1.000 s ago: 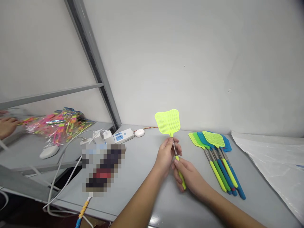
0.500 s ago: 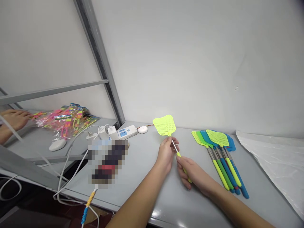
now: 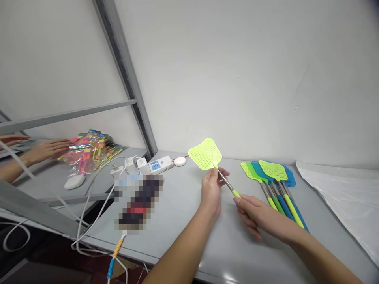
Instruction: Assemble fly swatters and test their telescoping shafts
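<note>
Swatter [image 3: 206, 154], yellow, spans both hands above the table [image 3: 183, 221]: left hand [image 3: 211, 189] pinches its metal rod, right hand [image 3: 257, 215] grips the handle. Strip [image 3: 160, 164] beyond the left hand, print unreadable.

Swatter [image 3: 205, 154] shaft seemingly longer, hands further apart, head tilted more leftward.

I see a plain white wall [image 3: 251, 71] filling the far side, evenly lit and without windows. A grey metal post [image 3: 127, 79] slants up the wall at left, and a grey crossbar [image 3: 68, 115] runs from it toward the left edge. Below lies a glossy grey surface [image 3: 183, 221], its near edge catching a bright glare. A lower grey shelf [image 3: 44, 189] sits to the left, with dark floor [image 3: 35, 264] beneath it at near left.
</note>
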`<move>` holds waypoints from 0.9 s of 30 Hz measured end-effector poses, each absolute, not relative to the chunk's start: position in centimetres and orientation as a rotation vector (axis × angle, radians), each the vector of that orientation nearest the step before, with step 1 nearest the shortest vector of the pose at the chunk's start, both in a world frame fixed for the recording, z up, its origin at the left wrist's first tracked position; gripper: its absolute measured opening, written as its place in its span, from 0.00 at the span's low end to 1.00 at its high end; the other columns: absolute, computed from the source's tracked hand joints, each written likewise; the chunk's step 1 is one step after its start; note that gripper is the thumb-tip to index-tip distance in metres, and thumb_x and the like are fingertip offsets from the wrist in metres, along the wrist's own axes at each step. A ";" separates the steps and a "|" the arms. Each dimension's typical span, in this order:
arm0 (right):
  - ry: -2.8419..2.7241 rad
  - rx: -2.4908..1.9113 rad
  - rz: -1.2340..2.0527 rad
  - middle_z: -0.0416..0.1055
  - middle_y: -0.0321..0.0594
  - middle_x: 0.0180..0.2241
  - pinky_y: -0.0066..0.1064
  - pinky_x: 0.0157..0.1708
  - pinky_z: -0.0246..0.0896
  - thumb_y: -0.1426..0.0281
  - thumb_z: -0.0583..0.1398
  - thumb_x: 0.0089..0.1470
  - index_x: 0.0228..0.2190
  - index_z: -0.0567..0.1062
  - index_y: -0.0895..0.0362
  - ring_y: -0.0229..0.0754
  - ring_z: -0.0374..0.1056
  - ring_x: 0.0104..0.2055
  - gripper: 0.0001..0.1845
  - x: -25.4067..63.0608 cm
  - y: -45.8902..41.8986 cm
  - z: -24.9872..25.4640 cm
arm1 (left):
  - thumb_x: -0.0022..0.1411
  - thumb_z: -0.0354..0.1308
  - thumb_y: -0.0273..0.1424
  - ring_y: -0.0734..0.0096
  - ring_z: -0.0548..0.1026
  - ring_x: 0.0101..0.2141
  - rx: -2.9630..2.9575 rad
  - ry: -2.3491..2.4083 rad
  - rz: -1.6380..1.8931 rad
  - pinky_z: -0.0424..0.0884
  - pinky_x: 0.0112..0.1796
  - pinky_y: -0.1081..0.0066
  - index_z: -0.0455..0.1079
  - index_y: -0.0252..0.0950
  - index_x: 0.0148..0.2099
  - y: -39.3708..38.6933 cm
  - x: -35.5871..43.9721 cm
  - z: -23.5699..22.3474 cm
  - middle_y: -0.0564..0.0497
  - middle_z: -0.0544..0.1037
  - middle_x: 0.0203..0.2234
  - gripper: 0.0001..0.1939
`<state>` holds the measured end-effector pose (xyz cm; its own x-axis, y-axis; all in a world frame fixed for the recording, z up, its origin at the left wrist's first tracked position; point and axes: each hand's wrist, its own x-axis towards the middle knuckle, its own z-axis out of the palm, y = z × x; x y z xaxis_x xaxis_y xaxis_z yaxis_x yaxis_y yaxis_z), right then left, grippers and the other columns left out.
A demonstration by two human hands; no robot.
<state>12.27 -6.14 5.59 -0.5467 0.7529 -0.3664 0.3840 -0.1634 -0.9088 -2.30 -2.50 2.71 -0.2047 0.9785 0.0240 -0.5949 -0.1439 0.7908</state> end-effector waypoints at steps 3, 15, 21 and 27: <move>-1.814 -1.357 1.705 0.55 0.25 0.18 0.27 0.19 0.52 0.48 0.46 0.61 0.24 0.56 0.54 0.31 0.56 0.15 0.25 12.7 -7.0 5.3 | 0.63 0.54 0.39 0.71 0.69 0.33 0.684 0.800 1.655 0.65 0.38 0.69 0.70 0.35 0.34 -2.7 -2.0 2.7 0.48 0.74 0.32 0.13; -1.724 -1.392 1.647 0.53 0.28 0.18 0.27 0.20 0.48 0.47 0.47 0.60 0.24 0.57 0.54 0.32 0.50 0.18 0.25 13.7 -9.5 4.6 | 0.62 0.53 0.46 0.69 0.71 0.33 0.808 0.750 1.539 0.67 0.37 0.68 0.74 0.33 0.39 -2.9 -2.5 3.8 0.44 0.78 0.35 0.20; -1.793 -1.391 1.276 0.54 0.31 0.20 0.28 0.26 0.49 0.50 0.46 0.62 0.21 0.57 0.55 0.34 0.52 0.24 0.27 12.7 -9.0 4.6 | 0.62 0.53 0.46 0.68 0.72 0.34 0.842 0.744 1.501 0.67 0.38 0.69 0.74 0.34 0.36 -2.9 -1.7 3.2 0.45 0.78 0.32 0.20; -1.809 -1.395 1.392 0.56 0.29 0.20 0.27 0.19 0.50 0.49 0.46 0.61 0.26 0.61 0.54 0.33 0.53 0.18 0.23 11.8 -7.7 5.6 | 0.61 0.55 0.47 0.70 0.71 0.31 0.856 0.774 1.495 0.67 0.36 0.70 0.74 0.34 0.33 -3.3 -2.0 3.6 0.45 0.78 0.31 0.21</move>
<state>11.78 -7.68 5.59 -0.3784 0.9016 -0.2096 0.4337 -0.0273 -0.9006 -2.02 -3.30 3.58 -0.0431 0.9957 0.0817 -0.5077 -0.0922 0.8566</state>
